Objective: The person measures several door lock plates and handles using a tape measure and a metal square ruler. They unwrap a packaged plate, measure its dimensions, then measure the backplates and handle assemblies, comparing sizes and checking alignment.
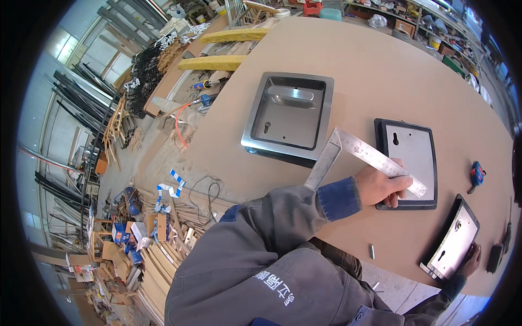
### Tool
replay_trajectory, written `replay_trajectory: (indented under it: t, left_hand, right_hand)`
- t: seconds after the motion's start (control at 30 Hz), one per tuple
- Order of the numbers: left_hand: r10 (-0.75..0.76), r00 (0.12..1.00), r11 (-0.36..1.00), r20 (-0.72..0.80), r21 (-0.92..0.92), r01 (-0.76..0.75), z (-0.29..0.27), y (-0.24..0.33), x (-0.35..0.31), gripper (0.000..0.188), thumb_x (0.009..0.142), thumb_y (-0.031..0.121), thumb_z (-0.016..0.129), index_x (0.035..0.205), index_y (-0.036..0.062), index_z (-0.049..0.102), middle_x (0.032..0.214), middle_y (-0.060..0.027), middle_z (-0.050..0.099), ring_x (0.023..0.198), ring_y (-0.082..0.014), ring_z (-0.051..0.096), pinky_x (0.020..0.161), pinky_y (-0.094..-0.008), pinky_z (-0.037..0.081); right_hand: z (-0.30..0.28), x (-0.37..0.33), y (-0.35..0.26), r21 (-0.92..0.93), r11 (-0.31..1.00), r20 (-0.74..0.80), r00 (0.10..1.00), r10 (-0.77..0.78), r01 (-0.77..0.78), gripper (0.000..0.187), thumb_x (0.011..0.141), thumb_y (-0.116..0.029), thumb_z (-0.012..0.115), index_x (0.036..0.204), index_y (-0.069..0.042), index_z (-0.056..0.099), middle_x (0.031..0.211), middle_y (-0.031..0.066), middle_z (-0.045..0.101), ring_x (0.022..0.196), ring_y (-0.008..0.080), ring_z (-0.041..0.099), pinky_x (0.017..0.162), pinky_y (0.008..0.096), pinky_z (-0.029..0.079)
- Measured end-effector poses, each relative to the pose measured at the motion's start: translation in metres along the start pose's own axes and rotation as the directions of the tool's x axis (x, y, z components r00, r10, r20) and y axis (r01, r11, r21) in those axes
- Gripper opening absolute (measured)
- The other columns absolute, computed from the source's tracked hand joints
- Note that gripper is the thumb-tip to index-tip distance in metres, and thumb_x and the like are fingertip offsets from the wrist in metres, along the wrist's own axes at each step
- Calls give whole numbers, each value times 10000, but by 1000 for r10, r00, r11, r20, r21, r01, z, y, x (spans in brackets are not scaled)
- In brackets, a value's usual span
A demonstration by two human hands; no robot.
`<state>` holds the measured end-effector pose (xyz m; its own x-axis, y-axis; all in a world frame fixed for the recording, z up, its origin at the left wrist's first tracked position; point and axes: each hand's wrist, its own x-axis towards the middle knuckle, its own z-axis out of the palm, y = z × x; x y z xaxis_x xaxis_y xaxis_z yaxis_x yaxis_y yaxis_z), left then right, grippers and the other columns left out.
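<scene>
My left hand is closed around the blade of a metal try square, whose thick stock slants down beside my blue cuff. Beneath that hand lies a black-edged metal plate with a keyhole cutout. At the right, a second black-edged plate with a keyhole and a round fitting is tilted up, and my right hand grips its right edge, fingers partly hidden. Left of the try square rests a recessed metal handle plate with a wide silver frame and a bar handle.
A blue and red tape measure lies on the brown tabletop. A small metal cylinder sits near its front edge, a black tool at far right. Cordless tools, wood strips and cartons fill the left.
</scene>
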<state>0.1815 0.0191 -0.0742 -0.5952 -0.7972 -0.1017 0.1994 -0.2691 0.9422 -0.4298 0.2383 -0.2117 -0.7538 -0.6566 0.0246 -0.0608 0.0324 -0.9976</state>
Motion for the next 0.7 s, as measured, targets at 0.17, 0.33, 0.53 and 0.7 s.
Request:
replay_trajectory:
  t: [0.17,0.33,0.53,0.7]
  left_hand:
    - [74,997,997,20,-4,-74,-3,-9,5,202,1037,232,666,945,54,635,770,-40,693,645,-111,689,542,-243,533]
    - [-94,993,985,69,150,83,15,14,-5,196,1050,216,622,971,36,630,847,-87,727,676,-155,713,564,-261,548]
    - [-202,956,975,214,137,175,35,-3,-12,180,1045,149,610,1023,-28,634,1127,-216,720,1009,-258,737,794,-359,643]
    - [-86,986,986,145,156,63,31,-20,-4,181,1027,135,641,1066,-42,646,1372,-259,615,1223,-277,650,969,-399,599]
  right_hand:
    - [-17,17,11,-66,998,41,999,10,-7,386,1107,-324,511,1195,1,700,1113,80,709,1015,163,660,910,297,526]
    - [63,-31,-37,-318,919,-58,963,-264,233,316,1003,-230,676,1141,51,721,964,67,742,803,111,658,744,232,529]
    - [65,-38,-38,-29,999,-34,998,-46,45,338,1027,-149,650,1248,107,655,1061,145,758,873,136,693,788,251,564]
    - [54,-37,-36,36,999,75,997,19,-21,311,1026,-143,646,1250,70,674,1083,118,757,880,124,685,798,258,556]
